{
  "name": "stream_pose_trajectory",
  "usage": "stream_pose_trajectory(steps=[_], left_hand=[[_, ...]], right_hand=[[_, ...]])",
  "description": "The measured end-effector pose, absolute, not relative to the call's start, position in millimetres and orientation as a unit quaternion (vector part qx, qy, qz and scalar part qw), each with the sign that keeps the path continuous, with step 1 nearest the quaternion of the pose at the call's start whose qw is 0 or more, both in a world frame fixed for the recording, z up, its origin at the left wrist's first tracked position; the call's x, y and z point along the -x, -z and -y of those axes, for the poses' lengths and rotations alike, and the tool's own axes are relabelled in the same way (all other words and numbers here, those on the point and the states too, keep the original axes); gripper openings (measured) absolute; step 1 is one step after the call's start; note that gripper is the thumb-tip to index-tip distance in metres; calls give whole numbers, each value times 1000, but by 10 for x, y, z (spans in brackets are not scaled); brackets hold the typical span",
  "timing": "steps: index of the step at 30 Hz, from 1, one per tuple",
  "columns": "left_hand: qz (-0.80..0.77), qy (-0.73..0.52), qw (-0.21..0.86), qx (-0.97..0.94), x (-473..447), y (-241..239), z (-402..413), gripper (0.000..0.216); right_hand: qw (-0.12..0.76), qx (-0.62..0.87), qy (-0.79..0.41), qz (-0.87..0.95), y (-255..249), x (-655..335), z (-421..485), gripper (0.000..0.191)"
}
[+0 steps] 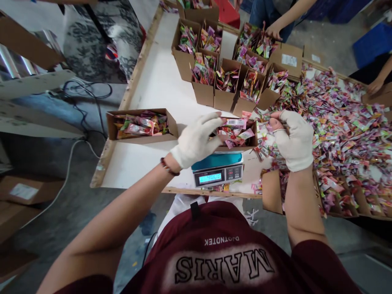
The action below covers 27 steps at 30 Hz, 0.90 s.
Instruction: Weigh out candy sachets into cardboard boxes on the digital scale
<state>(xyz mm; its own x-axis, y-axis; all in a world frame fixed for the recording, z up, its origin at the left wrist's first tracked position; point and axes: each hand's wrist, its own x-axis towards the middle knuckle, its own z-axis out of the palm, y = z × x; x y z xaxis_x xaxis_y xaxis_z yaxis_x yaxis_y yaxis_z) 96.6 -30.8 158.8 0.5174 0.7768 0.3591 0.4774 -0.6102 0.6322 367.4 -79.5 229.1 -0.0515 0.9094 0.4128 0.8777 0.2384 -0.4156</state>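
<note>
Desk (165, 81). Heap of packets (337, 118), at its right. Box (241, 149), packet-filled, on the scale (234, 173). Left hand (197, 141): gloved, palm down, fingers spread at the box's left end, grip open. Right hand (294, 139): gloved, fingers curled inward at the heap's left edge; whether its grip holds anything cannot be told.

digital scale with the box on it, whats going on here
The wearer's gloved left hand is at the left end of an open cardboard box of small wrapped packets on a digital scale. The gloved right hand is at the edge of a loose heap; whether it grips a packet is unclear. More filled boxes stand beyond.
</note>
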Motion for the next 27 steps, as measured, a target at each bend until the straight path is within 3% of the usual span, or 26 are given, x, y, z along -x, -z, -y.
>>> stream_pose_trajectory(steps=[4, 8, 10, 16, 20, 24, 27], left_hand=[[-350, -100, 215, -906, -1447, -1404, 254, 78], [-352, 41, 197, -914, -1602, -1205, 296, 82], [-349, 32, 190, -917, -1566, -1182, 296, 75], [-307, -68, 124, -941, -1418, -1304, 397, 60], [-343, 15, 114, -932, -1401, -1268, 511, 29], [-309, 9, 125, -943, -1123, -1223, 581, 32], [-313, -5, 147, -938, -564, -1260, 680, 32]], right_hand=[[215, 666, -10, 715, -1989, -4134, 918, 34], [186, 706, -49, 681, -1668, -4496, 1406, 37], [158, 762, -41, 627, -1533, -4607, 1786, 36], [-50, 852, -83, 514, -1204, -4466, 2749, 26], [-53, 839, -92, 534, -1111, -4206, 2850, 22], [-49, 831, -79, 548, -1196, -4155, 2777, 17], [-44, 823, -57, 563, -1386, -4121, 2666, 25]])
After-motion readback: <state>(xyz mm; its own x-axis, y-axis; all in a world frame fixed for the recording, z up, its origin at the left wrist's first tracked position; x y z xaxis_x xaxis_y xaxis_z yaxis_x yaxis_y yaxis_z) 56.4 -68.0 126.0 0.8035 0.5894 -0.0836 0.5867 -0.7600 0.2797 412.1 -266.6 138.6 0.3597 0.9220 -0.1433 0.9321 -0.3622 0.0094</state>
